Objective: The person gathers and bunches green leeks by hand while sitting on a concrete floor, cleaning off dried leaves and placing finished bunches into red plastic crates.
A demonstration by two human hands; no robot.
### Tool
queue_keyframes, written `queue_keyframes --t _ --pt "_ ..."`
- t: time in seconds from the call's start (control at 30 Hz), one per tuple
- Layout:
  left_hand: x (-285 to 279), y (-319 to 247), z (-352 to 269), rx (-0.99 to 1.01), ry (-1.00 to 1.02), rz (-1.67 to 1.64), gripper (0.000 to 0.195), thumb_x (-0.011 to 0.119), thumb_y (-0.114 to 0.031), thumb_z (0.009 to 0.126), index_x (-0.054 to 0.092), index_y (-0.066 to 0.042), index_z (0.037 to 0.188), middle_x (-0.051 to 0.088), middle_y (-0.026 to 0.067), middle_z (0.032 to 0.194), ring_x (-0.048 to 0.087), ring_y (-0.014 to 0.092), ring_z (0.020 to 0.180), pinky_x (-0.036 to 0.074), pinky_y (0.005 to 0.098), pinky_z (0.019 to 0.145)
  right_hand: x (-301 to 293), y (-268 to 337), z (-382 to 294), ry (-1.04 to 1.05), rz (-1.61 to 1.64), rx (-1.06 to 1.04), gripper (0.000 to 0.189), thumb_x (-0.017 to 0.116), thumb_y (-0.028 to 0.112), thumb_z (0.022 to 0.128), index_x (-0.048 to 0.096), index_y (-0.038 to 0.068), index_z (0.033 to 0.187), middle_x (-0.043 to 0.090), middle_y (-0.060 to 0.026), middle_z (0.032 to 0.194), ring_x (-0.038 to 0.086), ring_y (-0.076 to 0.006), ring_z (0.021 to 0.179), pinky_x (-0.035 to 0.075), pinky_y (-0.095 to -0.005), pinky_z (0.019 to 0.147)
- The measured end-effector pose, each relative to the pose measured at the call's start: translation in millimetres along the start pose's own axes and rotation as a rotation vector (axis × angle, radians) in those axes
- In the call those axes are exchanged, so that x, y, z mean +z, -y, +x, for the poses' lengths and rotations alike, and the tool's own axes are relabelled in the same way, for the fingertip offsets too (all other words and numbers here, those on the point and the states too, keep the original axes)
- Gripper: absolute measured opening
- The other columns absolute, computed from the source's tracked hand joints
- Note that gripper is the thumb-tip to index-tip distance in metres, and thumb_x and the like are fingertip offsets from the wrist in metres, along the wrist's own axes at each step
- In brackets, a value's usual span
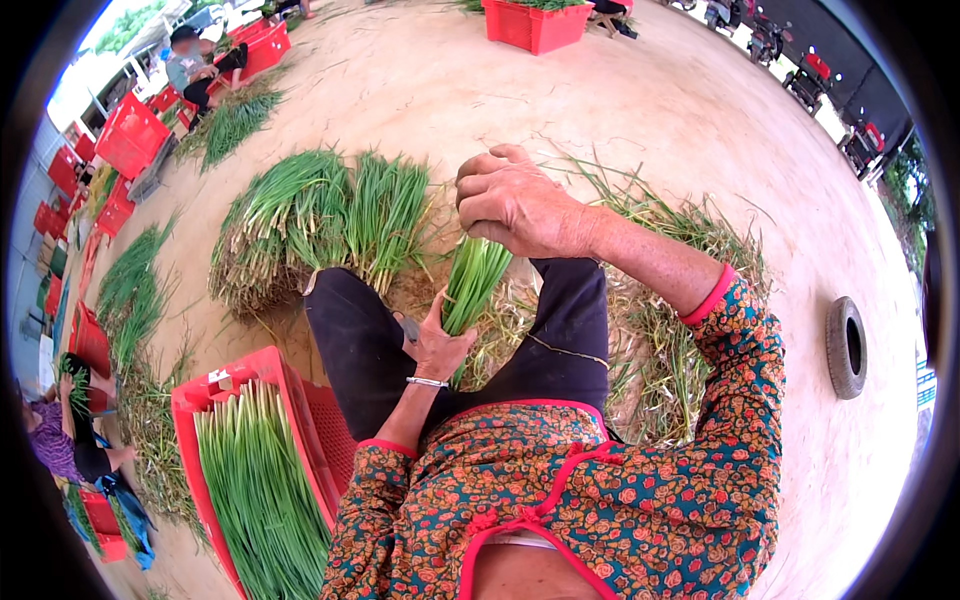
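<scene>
My left hand [442, 341] is closed around a bunch of green chives or scallions [476, 281], held between my knees. Above the bunch's far end is my right hand [510, 199], its fingers curled; whether they grip anything is hidden. Past my left knee lies a large pile of untrimmed green stalks with roots [281, 217], beside a smaller green bundle [386, 210]. At my left side a red plastic crate [277, 375] holds neatly laid green stalks with pale ends [259, 487].
Plant waste [664, 352] covers the ground under and right of my legs. A tyre [846, 347] lies farther right. Two people [199, 71], [64, 442] sit at the left among red crates [133, 135] and green piles. Another red crate [536, 26] stands ahead; motorbikes [810, 79] are parked far right.
</scene>
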State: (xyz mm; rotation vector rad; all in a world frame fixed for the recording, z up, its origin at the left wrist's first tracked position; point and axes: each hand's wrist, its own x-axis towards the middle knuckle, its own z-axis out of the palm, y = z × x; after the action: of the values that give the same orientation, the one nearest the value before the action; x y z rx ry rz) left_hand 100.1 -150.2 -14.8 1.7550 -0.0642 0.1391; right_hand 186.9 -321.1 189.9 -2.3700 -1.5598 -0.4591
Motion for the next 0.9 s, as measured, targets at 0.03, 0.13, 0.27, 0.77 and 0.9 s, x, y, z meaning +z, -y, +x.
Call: queue_keyframes --t 0.03,0.13,0.27,0.77,0.9 --pt "-1.6 4.7 0.6 -0.023 0.003 0.002 0.05 0.067 0.003 0.063 0.052 -0.002 0.111 0.064 0.0043 0.091 0.062 0.012 0.078 0.05 0.026 0.071 -1.6 -1.2 -0.6 -0.053 0.068 0.039 0.011 0.065 0.014 0.075 0.058 0.006 0.076 0.056 -0.0053 0.082 0.053 -0.0253 0.099 0.038 -0.0435 0.086" --pt "-3.9 6.0 1.8 0.001 -0.006 -0.094 0.049 0.067 0.004 0.064 0.052 -0.002 0.11 0.064 0.0037 0.09 0.061 0.012 0.078 0.051 0.0264 0.07 -13.8 -2.3 -8.5 -0.199 0.216 0.193 0.014 0.063 0.015 0.08 0.058 0.002 0.081 0.059 -0.0074 0.085 0.057 -0.0247 0.091 0.044 -0.0341 0.081" --pt "-6.4 6.1 2.2 0.056 -0.056 -0.221 0.049 0.067 0.005 0.064 0.051 -0.002 0.11 0.063 0.0044 0.091 0.061 0.012 0.079 0.052 0.0279 0.07 -32.2 -10.8 -44.7 -0.487 0.773 0.526 0.019 0.059 0.021 0.087 0.06 0.002 0.091 0.063 -0.0077 0.093 0.058 -0.0183 0.095 0.043 -0.0332 0.087" --pt "-15.9 -43.2 13.2 -0.057 0.193 -0.439 0.045 0.073 0.005 0.061 0.06 -0.001 0.104 0.063 0.0031 0.095 0.059 0.013 0.082 0.05 0.0281 0.076 98.4 6.1 -55.6 -0.384 1.535 0.526 0.086 0.075 0.041 0.072 0.032 -0.001 0.135 0.049 -0.0097 0.127 0.045 -0.0191 0.116 0.035 -0.0345 0.1" --pt "-16.1 -53.2 7.7 -0.069 0.136 -0.444 0.043 0.072 0.009 0.061 0.06 0.0 0.102 0.063 0.0021 0.092 0.06 0.013 0.076 0.051 0.0273 0.072 78.8 13.2 -49.2 -0.82 1.276 0.619 0.07 0.075 0.028 0.075 0.041 -0.002 0.127 0.056 -0.0104 0.11 0.055 -0.0142 0.096 0.046 -0.028 0.084"
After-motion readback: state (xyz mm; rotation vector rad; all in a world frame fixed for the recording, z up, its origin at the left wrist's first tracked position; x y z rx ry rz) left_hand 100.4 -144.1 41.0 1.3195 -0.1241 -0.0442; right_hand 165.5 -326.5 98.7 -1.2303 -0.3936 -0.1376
